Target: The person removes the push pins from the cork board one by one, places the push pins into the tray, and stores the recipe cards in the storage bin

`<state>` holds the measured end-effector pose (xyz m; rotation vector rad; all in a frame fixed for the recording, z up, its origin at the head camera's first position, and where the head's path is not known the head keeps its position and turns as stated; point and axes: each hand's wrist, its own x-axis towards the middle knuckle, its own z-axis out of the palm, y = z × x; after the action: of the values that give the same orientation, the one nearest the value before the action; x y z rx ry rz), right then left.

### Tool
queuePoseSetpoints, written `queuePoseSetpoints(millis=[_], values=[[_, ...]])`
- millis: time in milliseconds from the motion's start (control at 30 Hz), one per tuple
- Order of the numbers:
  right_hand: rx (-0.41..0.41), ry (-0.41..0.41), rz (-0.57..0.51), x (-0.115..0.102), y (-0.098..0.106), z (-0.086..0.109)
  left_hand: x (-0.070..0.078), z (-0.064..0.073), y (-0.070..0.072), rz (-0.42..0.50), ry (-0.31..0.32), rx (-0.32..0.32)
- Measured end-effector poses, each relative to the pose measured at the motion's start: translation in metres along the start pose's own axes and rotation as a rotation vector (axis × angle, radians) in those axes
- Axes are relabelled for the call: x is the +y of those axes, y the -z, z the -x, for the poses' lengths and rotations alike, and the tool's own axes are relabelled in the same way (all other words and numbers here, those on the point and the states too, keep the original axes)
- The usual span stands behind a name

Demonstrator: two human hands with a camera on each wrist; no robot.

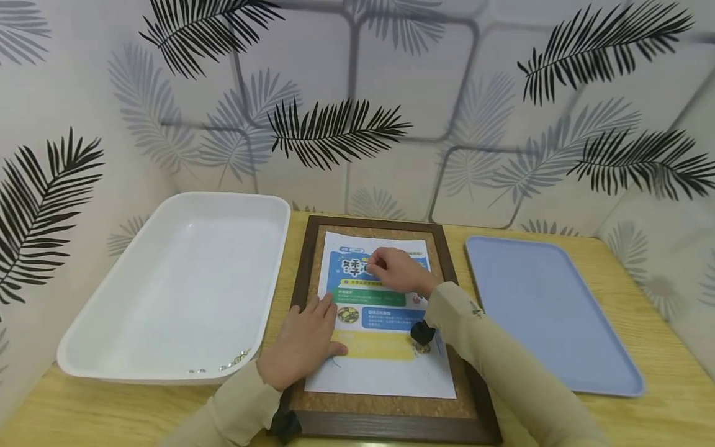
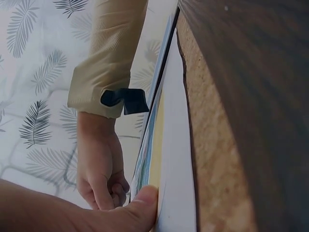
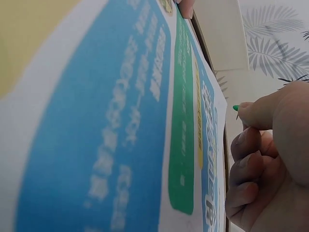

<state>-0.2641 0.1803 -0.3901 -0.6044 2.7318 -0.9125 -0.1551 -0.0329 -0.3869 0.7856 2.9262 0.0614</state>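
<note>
A printed poster (image 1: 385, 375) lies on a cork board (image 1: 391, 406) with a dark brown wooden frame (image 1: 385, 425). My left hand (image 1: 304, 335) rests on the poster's left side with fingers spread, and its thumb (image 2: 145, 195) presses the paper near the yellow block. Over the poster's blue title area is my right hand (image 1: 398, 270), which pinches a green thumbtack (image 3: 236, 108) between thumb and forefinger. The pin's short metal point shows just past the fingertips, above the paper in the right wrist view. The other fingers of that hand are curled in.
To the left stands a white basin (image 1: 279, 248) with several small shiny pieces (image 1: 240, 359) in its near right corner. A blue tray (image 1: 547, 304) lies to the right of the board. Behind the wooden table (image 1: 625, 273) rises a leaf-patterned wall (image 1: 391, 174).
</note>
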Motion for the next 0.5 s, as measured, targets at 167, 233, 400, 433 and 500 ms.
queuePoseSetpoints(millis=[167, 233, 400, 433, 500], values=[[-0.008, -0.003, -0.003, 0.003, 0.005, 0.01, -0.001, 0.0, 0.001, 0.026, 0.002, -0.007], [-0.009, -0.011, 0.001, 0.006, 0.008, 0.013, -0.003, -0.002, -0.004, 0.017, -0.012, 0.018], [0.008, -0.052, -0.003, 0.011, 0.015, 0.023, -0.003, 0.0, -0.004, 0.001, -0.024, 0.044], [0.016, -0.059, -0.002, 0.011, 0.017, 0.026, -0.003, 0.0, -0.004, -0.006, -0.024, 0.047], [0.031, -0.068, 0.006, 0.014, 0.021, 0.032, -0.001, 0.003, 0.0, -0.011, -0.02, 0.039]])
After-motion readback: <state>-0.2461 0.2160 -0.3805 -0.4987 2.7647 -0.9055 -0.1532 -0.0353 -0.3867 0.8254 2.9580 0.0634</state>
